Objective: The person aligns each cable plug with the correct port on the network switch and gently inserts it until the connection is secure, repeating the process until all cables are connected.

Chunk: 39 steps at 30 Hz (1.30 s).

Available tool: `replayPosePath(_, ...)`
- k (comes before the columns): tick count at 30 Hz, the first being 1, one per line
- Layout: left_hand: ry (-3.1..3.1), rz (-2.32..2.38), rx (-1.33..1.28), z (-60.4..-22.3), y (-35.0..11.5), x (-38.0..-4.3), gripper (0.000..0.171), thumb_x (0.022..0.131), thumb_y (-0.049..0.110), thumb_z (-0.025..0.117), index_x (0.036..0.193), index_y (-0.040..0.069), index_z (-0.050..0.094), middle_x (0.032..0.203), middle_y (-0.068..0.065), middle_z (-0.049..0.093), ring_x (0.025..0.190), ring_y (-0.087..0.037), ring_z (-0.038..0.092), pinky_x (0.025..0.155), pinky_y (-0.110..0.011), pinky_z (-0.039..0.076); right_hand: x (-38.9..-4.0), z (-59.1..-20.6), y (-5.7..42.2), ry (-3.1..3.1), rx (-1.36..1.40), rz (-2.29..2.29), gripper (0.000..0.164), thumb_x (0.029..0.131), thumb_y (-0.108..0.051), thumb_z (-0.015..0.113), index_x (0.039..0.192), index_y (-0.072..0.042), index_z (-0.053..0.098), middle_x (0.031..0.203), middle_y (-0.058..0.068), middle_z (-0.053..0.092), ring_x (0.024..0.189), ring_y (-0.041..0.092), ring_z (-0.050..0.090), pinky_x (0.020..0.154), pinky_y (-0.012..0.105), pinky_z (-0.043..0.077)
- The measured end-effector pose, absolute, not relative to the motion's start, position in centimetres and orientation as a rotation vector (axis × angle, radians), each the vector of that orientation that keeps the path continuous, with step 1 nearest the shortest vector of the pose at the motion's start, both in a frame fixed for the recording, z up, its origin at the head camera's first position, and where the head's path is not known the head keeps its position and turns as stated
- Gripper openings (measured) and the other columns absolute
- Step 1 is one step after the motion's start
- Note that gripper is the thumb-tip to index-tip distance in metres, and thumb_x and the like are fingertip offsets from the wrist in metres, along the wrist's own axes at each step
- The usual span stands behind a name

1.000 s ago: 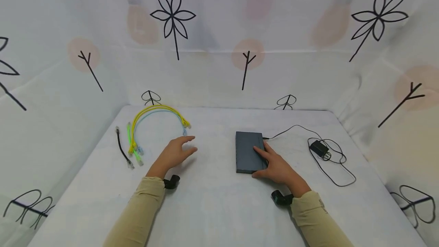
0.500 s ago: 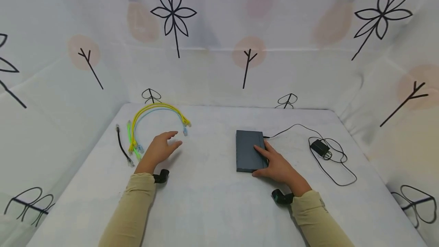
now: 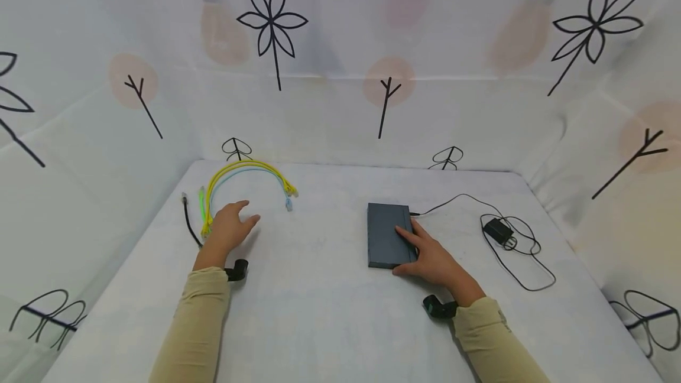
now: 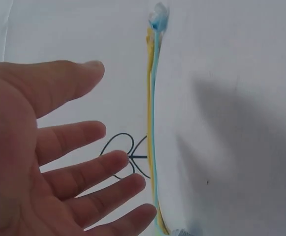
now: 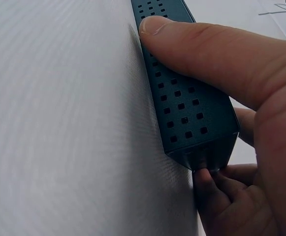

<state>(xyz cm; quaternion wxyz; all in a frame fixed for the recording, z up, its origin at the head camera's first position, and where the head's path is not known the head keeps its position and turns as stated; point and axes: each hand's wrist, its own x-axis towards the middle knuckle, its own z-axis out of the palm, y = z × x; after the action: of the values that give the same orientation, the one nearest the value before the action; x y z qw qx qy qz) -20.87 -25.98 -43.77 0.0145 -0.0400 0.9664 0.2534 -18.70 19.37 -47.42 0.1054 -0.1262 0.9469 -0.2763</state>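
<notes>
My left hand (image 3: 227,229) hovers at the left side of the table, its fingers spread and holding nothing. Close beyond it, yellow Ethernet cables (image 3: 255,164) and a light blue Ethernet cable (image 4: 155,88) curve in an arc. A short green cable (image 3: 202,201) and a short black cable (image 3: 190,224) lie left of that hand, which partly covers them. With my right hand (image 3: 433,259) I hold a dark grey network switch (image 3: 387,232) flat on the table. The right wrist view shows the thumb against the switch's perforated side (image 5: 182,105), other fingers round its end.
A thin black power cord (image 3: 463,195) runs from the switch's right side to a black power adapter (image 3: 498,231), its slack looped on the table. White printed cloth (image 3: 330,117) hangs behind and on both sides of the white table (image 3: 340,324).
My left hand has moved left from the table's middle toward the cables, now covering part of the green and black ones. My right hand and the switch have stayed in place.
</notes>
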Motion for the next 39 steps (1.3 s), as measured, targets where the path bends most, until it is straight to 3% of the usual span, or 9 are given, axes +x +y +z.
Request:
replayPosePath(18,3.078,0.719,-0.33,-43.3,-27.4,-20.5,0.062,0.096,0.034,0.054,0.139,-0.01,0.043,0.136,-0.036,0.046,0.124,-0.049,0.047,0.102,-0.056,0.042,-18.6,-47.7,19.5,2.797,-0.392,-0.816,0.102,0.069,-0.058,0.08,0.153,-0.026,0.031,0.163,0.016,0.005,0.144,0.05,0.018,0.104,0.068,0.031)
replayPosePath(39,3.054,0.618,-0.377,-43.4,-27.6,-20.3,0.055,0.095,0.025,0.054,0.138,-0.009,0.044,0.13,-0.038,0.049,0.117,-0.054,0.049,0.098,-0.058,0.043,-18.8,-47.8,19.5,2.796,-0.411,-0.825,0.101,0.07,-0.058,0.08,0.153,-0.027,0.031,0.164,0.014,0.004,0.145,0.049,0.017,0.104,0.068,0.031)
